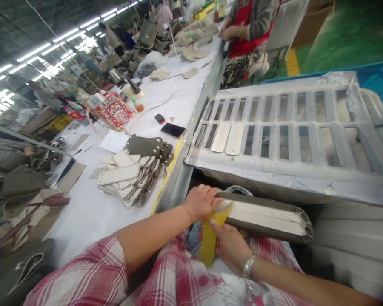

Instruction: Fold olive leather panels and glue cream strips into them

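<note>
My left hand (201, 201) rests on the near end of a thick stack of flat olive-and-cream pieces (268, 216) lying over my lap. A yellow strip (210, 236) wraps that end of the stack and hangs down. My right hand (230, 245), with a silver bracelet on the wrist, pinches the yellow strip just below the stack.
A grey slotted rack (293, 127) lies ahead, with two cream pieces (227, 137) in its slots. The white table (92, 212) on the left carries a pile of oblong pieces (134, 170), a phone (173, 130) and a patterned bag (115, 109). A person in a red apron (247, 29) works farther along.
</note>
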Available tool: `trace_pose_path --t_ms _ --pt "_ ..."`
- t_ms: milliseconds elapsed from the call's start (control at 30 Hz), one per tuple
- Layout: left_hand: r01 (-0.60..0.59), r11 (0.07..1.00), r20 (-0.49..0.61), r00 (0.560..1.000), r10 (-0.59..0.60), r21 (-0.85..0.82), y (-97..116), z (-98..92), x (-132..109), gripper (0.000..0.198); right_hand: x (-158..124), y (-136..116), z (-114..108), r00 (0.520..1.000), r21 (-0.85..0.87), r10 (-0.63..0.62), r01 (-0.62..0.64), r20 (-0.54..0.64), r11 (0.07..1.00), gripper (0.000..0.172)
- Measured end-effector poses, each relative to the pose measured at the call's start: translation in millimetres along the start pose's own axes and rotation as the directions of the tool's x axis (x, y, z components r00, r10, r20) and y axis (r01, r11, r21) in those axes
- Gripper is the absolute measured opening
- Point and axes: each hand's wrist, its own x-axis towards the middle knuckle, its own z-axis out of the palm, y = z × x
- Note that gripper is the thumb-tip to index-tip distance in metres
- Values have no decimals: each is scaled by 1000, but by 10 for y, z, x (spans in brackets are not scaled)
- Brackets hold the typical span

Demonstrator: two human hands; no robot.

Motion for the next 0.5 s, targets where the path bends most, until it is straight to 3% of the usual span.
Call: trace_pose_path --t_ms 100,167,233,300,367,400,500 --pt "51 994 -57 997 -46 97 66 49 57 44 7 -18 -55 1000 -29 -9 9 7 1000 23" --pt "86 993 -96 992 -79 75 89 66 87 44 12 -16 -71 999 -67 -47 48 16 997 23" --pt "104 994 -95 990 -107 -39 83 62 87 44 -15 0 -79 995 -107 -95 98 32 989 25" --pt "120 940 -84 984 -154 -318 33 54 34 45 -95 12 -106 991 -108 -123 128 51 986 26" --pt "124 791 -88 972 -220 -600 -61 80 -80 53 -218 -5 -171 988 -72 -142 146 55 987 26" --pt "129 673 -86 957 -277 -728 -118 115 -158 58 -286 -32 -214 986 -57 -164 165 34 985 26" --pt "126 204 32 911 -412 -971 -259 301 -431 60 -431 -203 -316 938 -73 -338 334 -69 940 25"
